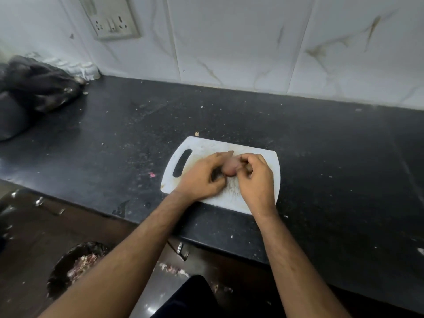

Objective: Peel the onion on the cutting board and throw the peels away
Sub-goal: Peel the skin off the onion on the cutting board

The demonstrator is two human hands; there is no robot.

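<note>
— Where is the small pinkish-brown onion (231, 168)?

— Over the middle of the white plastic cutting board (270, 173), caught between both hands. Whether it touches the board I cannot tell, since the hands hide its underside.

— And the left hand (202, 177)?

— Its fingers are curled around the onion's left side, thumb lying along the top, holding it.

— The right hand (255, 180)?

— Fingers (246, 160) bent in tight at the onion's right end, pinching at its skin — though the exact grip is blurred.

— Where does the board sit?

— Flat on the black speckled stone bench (332, 168), near its front edge, the handle slot towards the left. Small scraps and crumbs are scattered over the bench around it.

— Anything below?

— A round black bin (66, 260) stands on the floor at lower left, under the left forearm, with pinkish peels (85, 263) lying inside it. A few more scraps lie on the floor just beside it.

— And further back?

— A crumpled black plastic bag (34, 88) rests at the far left of the bench, against the white marbled wall tiles (241, 42), under a switch-and-socket plate (110, 19).
</note>
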